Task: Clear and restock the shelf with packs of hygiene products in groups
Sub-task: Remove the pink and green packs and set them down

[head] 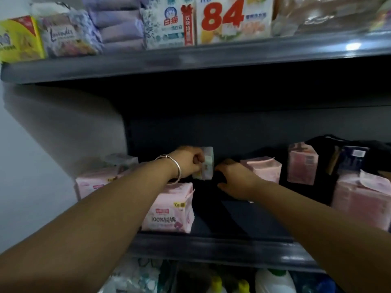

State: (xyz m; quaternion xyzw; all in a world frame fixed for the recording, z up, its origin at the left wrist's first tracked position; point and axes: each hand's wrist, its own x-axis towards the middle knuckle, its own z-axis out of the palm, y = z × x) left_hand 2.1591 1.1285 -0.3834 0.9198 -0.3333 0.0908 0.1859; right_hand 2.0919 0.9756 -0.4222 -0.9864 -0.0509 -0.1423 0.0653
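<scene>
Packs of hygiene products sit on the dark middle shelf (211, 242). Head view: the left hand (188, 162), fingers curled, pinches a small pale green-and-white plastic pack (206, 163) upright near the rear of that shelf. The right hand (234, 178) lies just beside this pack, palm down, fingers bent over the shelf floor; whether it holds anything cannot be told. A pink soft pack with printed front (169, 210) stands at the shelf's front edge, below the left wrist. Further pink packs (264, 169) stand right of the hands. Judgement: the pale pack should be kept upright and set squarely with matching packs.
</scene>
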